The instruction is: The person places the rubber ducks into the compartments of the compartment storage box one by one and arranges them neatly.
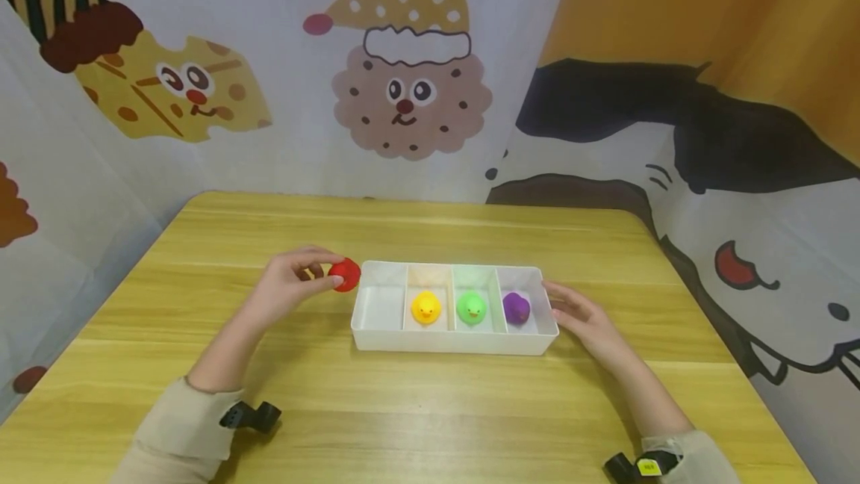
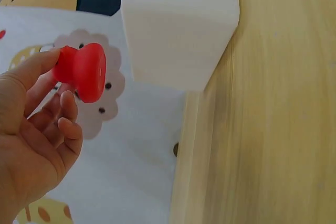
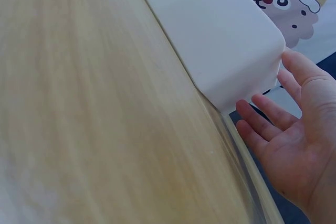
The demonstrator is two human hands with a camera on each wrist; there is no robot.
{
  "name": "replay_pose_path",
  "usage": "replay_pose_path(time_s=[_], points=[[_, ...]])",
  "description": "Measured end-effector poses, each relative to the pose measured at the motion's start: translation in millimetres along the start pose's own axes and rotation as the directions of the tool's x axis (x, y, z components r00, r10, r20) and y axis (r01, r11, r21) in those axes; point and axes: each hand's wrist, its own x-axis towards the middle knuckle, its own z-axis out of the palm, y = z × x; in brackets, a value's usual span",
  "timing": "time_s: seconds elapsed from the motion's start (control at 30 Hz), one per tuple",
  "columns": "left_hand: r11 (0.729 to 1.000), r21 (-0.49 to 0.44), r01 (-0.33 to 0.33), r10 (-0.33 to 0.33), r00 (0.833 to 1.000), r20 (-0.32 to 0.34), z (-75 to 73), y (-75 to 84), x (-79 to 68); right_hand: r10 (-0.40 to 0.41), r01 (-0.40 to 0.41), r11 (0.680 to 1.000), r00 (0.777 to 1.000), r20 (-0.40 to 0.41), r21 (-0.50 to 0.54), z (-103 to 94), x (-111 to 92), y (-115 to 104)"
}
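Observation:
My left hand (image 1: 290, 284) pinches a red toy duck (image 1: 346, 275) between thumb and fingers, just off the left end of a white divided box (image 1: 443, 342). In the left wrist view the red duck (image 2: 90, 73) is tipped sideways, its flat underside facing the box (image 2: 176, 45). A yellow duck (image 1: 426, 308), a green duck (image 1: 472, 308) and a purple duck (image 1: 516, 309) sit in separate compartments, left to right, beyond the leftmost one. My right hand (image 1: 586, 320) rests relaxed fingers against the box's right end; its thumb is at the box's corner in the right wrist view.
The box stands on a wooden table (image 1: 403, 409) with rounded far corners. Behind the table hangs a cloth (image 1: 282, 163) printed with cartoon figures. Small black devices are strapped at both sleeve cuffs, such as the left cuff (image 1: 191, 417).

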Motion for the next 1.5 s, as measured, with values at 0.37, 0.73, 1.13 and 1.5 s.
replay_pose_path(time_s=[0.37, 0.73, 1.13, 1.5], points=[[1.000, 0.011, 0.028, -0.029, 0.995, 0.094, 20.8, 8.7, 11.2, 0.006, -0.006, 1.000, 1.000, -0.003, -0.006, 0.3, -0.2, -0.5], [0.999, -0.006, 0.039, -0.038, 0.982, 0.183, 35.7, 5.5, 20.6, 0.009, -0.009, 1.000, 1.000, 0.003, -0.007, 0.3, -0.2, -1.1], [0.998, 0.038, 0.044, -0.052, 0.969, 0.241, 47.2, -9.7, 26.1, 0.025, -0.025, 1.000, 1.000, 0.002, -0.010, 0.1, -0.5, -1.6], [0.997, 0.068, 0.027, -0.045, 0.957, 0.285, 53.3, -16.3, 27.4, 0.027, -0.027, 0.999, 1.000, 0.007, -0.018, 0.0, -0.9, -1.7]])
